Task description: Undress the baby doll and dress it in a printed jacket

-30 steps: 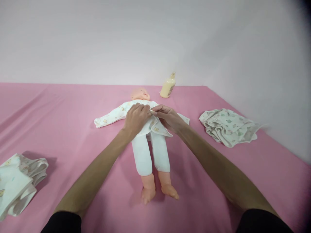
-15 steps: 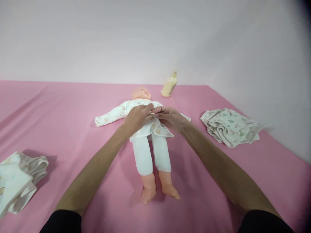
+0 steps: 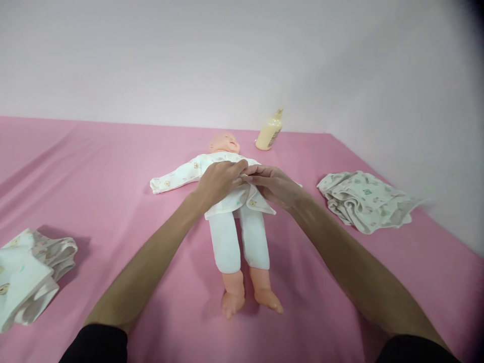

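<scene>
A baby doll point(image 3: 233, 297) lies on its back, head away from me, its bare feet toward me. It wears a white printed baby jacket point(image 3: 223, 205) with long sleeves and plain white trousers point(image 3: 226, 244). Over the doll's chest, my left hand point(image 3: 221, 181) pinches the jacket's front edge. My right hand point(image 3: 273, 184) meets it fingertip to fingertip, also pinching the jacket front. Below the hands the front flaps hang slightly apart. What lies right between the fingertips is hidden.
A pale yellow pump bottle point(image 3: 269, 133) stands behind the doll, near the wall point(image 3: 189, 60). Crumpled printed cloth point(image 3: 372, 200) lies at the right, and more folded printed cloth point(image 3: 26, 277) at the left edge. A pink sheet point(image 3: 113, 161) covers the surface.
The whole view has shifted slightly, so things appear a little further right. Both hands keep their pinch at the jacket front, with almost no movement relative to the doll.
</scene>
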{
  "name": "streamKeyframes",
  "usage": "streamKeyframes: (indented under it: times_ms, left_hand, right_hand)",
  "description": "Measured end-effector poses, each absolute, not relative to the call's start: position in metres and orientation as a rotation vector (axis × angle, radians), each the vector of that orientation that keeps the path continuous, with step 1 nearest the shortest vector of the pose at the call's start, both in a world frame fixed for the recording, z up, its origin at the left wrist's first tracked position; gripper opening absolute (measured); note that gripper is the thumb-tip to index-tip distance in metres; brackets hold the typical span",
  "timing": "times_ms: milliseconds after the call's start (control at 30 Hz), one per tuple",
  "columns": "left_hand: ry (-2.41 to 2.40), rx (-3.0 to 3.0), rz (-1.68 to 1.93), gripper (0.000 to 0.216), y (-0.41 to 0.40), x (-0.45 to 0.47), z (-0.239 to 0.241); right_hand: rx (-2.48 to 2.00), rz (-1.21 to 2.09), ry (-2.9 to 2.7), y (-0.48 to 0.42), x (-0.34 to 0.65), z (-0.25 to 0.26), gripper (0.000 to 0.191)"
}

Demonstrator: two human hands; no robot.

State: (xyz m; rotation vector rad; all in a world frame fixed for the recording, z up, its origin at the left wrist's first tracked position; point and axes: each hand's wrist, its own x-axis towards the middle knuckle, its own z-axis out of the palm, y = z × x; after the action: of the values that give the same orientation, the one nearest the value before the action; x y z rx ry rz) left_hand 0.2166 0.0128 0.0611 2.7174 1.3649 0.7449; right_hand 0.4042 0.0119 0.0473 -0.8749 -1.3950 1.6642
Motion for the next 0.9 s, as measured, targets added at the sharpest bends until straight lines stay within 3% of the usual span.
streamKeyframes:
  times_ms: [367,900]
  left_hand:
    - [1.472,2.588,0.8,0.01,0.017,0.214,0.057]
    - [1.495,2.663,0.766,0.028,0.02,0.21,0.054]
  right_hand:
    - [-0.95,1.607,-1.477,0.003,0.403,0.054,0.035]
    - [-1.085,1.15,-1.663,-0.006,0.399,0.058,0.03]
